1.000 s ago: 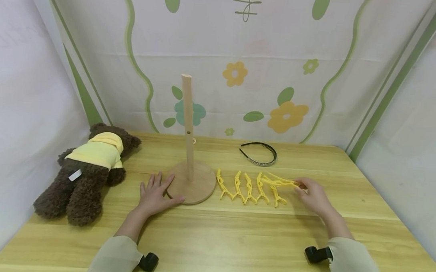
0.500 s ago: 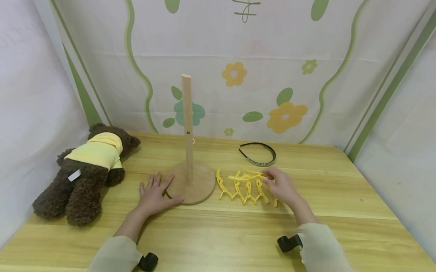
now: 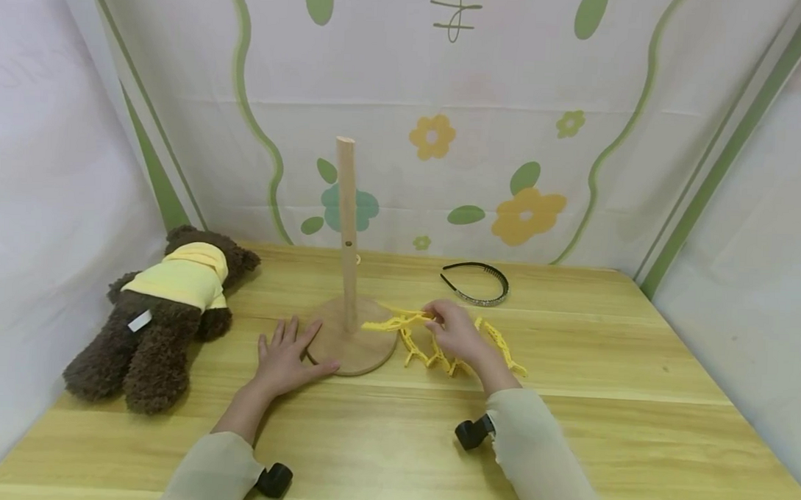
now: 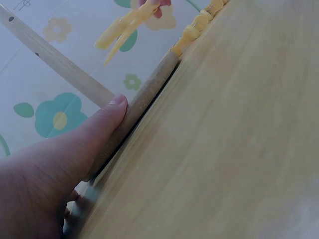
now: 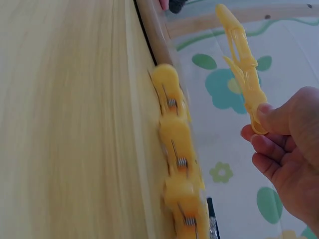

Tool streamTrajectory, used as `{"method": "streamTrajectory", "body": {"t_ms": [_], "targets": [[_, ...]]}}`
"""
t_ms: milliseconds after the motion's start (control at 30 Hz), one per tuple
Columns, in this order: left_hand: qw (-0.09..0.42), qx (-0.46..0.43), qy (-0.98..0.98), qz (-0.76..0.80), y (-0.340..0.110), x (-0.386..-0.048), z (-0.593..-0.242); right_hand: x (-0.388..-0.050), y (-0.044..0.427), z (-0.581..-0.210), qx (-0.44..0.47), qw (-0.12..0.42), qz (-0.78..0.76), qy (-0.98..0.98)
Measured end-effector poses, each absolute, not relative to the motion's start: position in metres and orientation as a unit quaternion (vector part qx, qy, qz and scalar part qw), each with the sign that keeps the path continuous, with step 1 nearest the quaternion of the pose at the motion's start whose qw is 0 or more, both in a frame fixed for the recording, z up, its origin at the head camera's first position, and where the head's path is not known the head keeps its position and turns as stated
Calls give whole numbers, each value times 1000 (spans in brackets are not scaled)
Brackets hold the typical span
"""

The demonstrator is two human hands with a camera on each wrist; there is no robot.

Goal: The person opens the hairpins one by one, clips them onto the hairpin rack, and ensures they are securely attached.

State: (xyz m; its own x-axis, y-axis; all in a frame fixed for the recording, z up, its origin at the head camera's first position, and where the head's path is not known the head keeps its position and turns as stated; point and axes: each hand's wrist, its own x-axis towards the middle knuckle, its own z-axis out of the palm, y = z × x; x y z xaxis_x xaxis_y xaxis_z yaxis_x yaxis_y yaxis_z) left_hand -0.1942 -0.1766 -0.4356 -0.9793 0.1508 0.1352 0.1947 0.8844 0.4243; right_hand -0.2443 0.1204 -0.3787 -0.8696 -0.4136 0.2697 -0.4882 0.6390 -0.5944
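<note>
In the right wrist view, we lose the row of yellow clips (image 5: pixel 178 142) past the bottom edge; in the head view, the right hand (image 3: pixel 456 330) hides part of it. From the left wrist, we see the wooden post (image 4: pixel 60 60) cropped.

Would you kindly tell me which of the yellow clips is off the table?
It is the yellow clip pinched in the right hand's grip; it is held up in the air, while the other clips in view lie on the table.

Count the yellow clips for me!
5 visible: a clip in the right hand, three lying in a row from the round base, one farther right. That hand may hide more.
</note>
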Motion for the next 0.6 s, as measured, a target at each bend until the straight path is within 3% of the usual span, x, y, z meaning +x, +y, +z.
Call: {"method": "streamTrajectory", "body": {"t_ms": [600], "targets": [[55, -92, -969, -224, -177, -195, -438, -255, 63, -383, 278, 38, 328, -902]]}}
